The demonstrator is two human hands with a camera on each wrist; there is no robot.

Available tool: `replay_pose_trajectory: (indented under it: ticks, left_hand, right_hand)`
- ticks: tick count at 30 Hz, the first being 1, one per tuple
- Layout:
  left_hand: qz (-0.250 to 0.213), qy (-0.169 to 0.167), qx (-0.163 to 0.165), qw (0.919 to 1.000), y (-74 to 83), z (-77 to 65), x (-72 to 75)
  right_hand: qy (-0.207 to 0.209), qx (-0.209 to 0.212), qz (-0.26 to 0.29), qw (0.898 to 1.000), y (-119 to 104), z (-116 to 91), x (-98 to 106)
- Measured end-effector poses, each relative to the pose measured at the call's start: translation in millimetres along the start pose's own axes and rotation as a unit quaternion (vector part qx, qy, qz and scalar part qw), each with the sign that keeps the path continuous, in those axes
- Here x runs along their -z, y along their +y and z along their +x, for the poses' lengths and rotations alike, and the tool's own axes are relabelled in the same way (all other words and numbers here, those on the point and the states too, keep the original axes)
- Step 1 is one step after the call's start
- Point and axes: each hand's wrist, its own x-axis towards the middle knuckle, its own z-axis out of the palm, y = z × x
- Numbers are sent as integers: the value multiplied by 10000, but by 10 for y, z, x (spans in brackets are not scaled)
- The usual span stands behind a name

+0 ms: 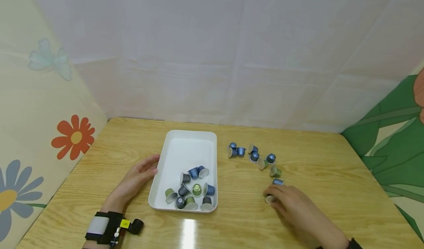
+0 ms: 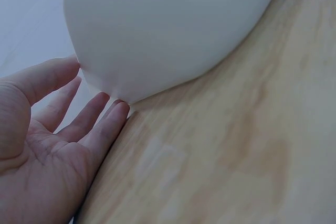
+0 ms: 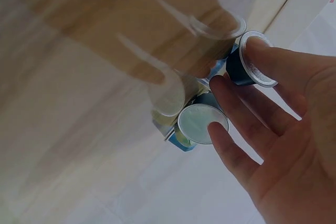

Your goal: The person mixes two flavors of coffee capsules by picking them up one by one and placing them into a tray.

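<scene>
A white tray (image 1: 188,146) lies on the table, with several coffee capsules in blue, green and dark grey gathered in its near half. Against the tray's left wall rest the fingertips of my left hand (image 1: 140,177), thumb spread from the other fingers; the left wrist view has this hand (image 2: 58,145) touching the tray's outer side (image 2: 173,30). My right hand (image 1: 294,204) is low over the table, right of the tray. Between thumb and fingers it pinches a dark blue coffee capsule (image 3: 239,69) with a silver lid. Another capsule (image 3: 202,124) stands close by its fingertips.
Several loose blue capsules (image 1: 241,151) lie right of the tray, and a trail of blue and green capsules (image 1: 275,172) runs toward my right hand. A pale cloth (image 1: 212,76) hangs behind the table (image 1: 331,175). Printed cloths stand at both sides.
</scene>
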Motion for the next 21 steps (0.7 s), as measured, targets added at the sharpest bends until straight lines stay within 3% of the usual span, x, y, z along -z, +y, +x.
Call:
replay_pose_trajectory:
  ticks: [12,21]
  left_hand:
    - [-119,-268,-230,9993,12,-1,0]
    - [-149,-169,-85,9997,6,-2,1]
  right_hand:
    - [158,113,-25,9998,2,-11,-1]
    - [321,297,-71,9990,-40,43,56]
